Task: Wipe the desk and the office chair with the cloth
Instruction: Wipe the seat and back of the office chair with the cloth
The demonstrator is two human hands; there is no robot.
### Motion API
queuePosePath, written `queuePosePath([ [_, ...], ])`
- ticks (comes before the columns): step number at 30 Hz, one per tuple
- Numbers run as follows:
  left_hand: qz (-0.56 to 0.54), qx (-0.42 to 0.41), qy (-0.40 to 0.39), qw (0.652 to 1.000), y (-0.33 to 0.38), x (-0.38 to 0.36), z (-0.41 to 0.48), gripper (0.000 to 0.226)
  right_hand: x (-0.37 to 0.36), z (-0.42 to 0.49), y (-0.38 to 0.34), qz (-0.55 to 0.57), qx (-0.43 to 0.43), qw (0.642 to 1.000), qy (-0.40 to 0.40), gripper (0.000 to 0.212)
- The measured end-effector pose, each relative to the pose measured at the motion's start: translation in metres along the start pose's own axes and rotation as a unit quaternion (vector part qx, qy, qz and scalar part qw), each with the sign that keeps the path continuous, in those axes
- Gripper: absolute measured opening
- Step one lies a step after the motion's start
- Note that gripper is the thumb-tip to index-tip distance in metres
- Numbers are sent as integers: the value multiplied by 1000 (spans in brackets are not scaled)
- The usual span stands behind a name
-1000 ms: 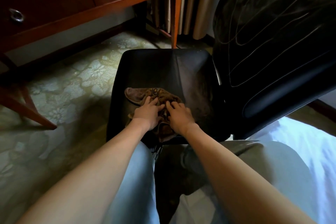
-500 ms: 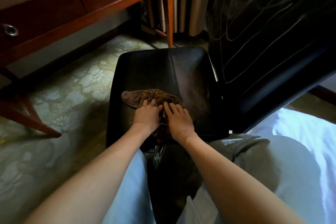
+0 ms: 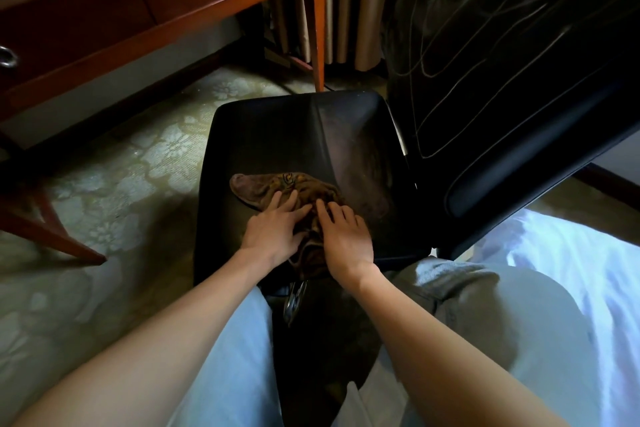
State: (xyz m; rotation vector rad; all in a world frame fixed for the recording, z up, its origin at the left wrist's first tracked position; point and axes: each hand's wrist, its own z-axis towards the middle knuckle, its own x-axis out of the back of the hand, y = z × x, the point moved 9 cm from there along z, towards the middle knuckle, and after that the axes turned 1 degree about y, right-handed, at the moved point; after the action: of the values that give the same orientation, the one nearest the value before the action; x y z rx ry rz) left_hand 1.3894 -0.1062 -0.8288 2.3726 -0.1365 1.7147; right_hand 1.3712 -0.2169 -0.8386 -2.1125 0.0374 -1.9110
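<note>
While left hand [image 3: 277,230] and right hand [image 3: 346,239] press side by side with straight fingers [image 3: 275,199] on the cloth [image 3: 263,185], it lies at the chair seat [image 3: 277,128] near edge, stretching ahead-left; bare seat lies beyond.

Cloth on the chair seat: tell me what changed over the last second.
Nothing clearly moved. Both hands, left hand and right hand, press flat on the cloth at the same near part of the chair seat as before. Only the view shifted slightly.
</note>
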Motion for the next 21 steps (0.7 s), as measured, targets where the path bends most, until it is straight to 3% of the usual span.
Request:
queuePosePath([
  [5, -50, -44, -12, 998, 18, -5, 6, 62, 7, -6, 16, -20, -48, 999, 3, 68],
  [10, -17, -82, 10, 996, 33, -10, 20, 65, 6, -7, 37, 6, -102, 995, -2, 73],
  [15, 19, -109, 24, 994, 36, -14, 34, 68, -3, -8, 41, 84, -119, 989, -17, 70],
  [21, 32, -136, 24, 990, 43, -11, 49, 74, -7, 1, 50, 44, -116, 992, 7, 69],
])
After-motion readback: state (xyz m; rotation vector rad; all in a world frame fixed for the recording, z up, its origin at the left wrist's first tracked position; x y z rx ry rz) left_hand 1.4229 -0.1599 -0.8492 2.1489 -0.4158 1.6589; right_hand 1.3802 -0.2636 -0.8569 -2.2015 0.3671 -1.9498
